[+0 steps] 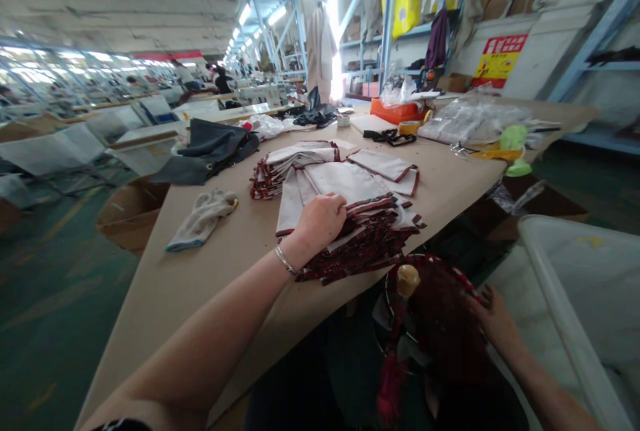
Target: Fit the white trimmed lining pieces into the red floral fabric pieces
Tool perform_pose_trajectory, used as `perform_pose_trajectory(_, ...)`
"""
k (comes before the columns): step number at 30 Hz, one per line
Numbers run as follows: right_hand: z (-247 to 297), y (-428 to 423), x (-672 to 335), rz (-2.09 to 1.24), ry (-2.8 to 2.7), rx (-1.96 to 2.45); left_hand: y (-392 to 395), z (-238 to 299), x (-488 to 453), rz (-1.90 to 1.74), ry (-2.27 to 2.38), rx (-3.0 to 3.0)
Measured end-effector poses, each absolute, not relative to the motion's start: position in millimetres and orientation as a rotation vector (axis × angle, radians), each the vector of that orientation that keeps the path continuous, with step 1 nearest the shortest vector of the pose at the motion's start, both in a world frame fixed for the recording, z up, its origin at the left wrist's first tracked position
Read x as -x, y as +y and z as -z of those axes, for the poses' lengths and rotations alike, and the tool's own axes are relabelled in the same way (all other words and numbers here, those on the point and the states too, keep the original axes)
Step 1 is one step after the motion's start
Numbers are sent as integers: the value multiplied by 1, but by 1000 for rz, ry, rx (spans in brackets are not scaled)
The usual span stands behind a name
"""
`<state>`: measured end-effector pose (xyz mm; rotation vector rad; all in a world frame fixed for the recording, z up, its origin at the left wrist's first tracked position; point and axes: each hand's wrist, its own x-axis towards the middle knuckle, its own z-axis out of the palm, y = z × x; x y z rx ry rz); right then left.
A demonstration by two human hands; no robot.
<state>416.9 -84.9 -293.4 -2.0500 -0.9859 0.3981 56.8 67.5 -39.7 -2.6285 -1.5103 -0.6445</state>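
My left hand [320, 221] rests on a stack of folded white cloth pieces with dark red trim [370, 238] at the table's near edge. Its fingers are curled together over the edge of the top piece. Behind it lie another stack of trimmed cloth pieces [295, 161] and a loose folded piece [387, 168]. Lower right, below the table edge, my right hand [493, 321] has its fingers bent around the edge of a dark red cloth [445, 311]; shadow hides part of the grip. Beside that cloth stands a pale, rounded knob [409, 280], with something pinkish-red hanging below.
A knitted glove [203, 218] and dark grey fabric [210, 148] lie at the table's left. An orange container [397, 111], yellow tape [409, 127] and plastic-wrapped goods [473, 118] are farther back. A white bin [580, 271] stands close on the right.
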Motion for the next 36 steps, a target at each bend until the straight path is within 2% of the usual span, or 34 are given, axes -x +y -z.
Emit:
perform_pose_trajectory(3,256,-73,-400,-437,-1019,1895,70,35,-58,543,-1523,2612)
perform_pose_trajectory(6,170,-59,-354,-407,-1212,1637,71,30,-58,461,-1526,2593)
perform_pose_trajectory(10,52,-31,-274,-15,-1773,1177,61,21,-60,509,-1548,2510)
perform_pose_trajectory(12,16,-13,-240,189,-2011,1159,49,13,-61,593,-1525,2464)
perform_pose_trajectory(17,-3,23,-208,397,-2367,1402,9,0,-52,661,-1445,2455)
perform_pose_trajectory(21,3,15,-233,462,-2228,1698,-9,9,-36,644,-1505,2405)
perform_pose_trajectory(24,-2,-16,-251,461,-2150,1753,-8,23,-32,770,-1620,2425)
perform_pose_trajectory(26,-4,-44,-257,468,-2143,1688,-11,28,-38,1063,-1750,2502)
perform_pose_trajectory(27,-3,-58,-259,466,-2131,1663,-16,28,-43,1336,-1822,2542)
perform_pose_trajectory(30,17,-97,-263,330,-2106,1638,-42,20,-65,2462,-1905,2527)
perform_pose_trajectory(32,42,-116,-263,42,-2088,1595,-62,16,-79,3004,-1862,2478)
perform_pose_trajectory(34,69,-129,-261,-409,-1913,1506,-79,22,-88,3205,-1927,2496)
perform_pose_trajectory(36,88,-139,-255,-868,-1456,1347,-90,37,-89,3193,-2135,2497)
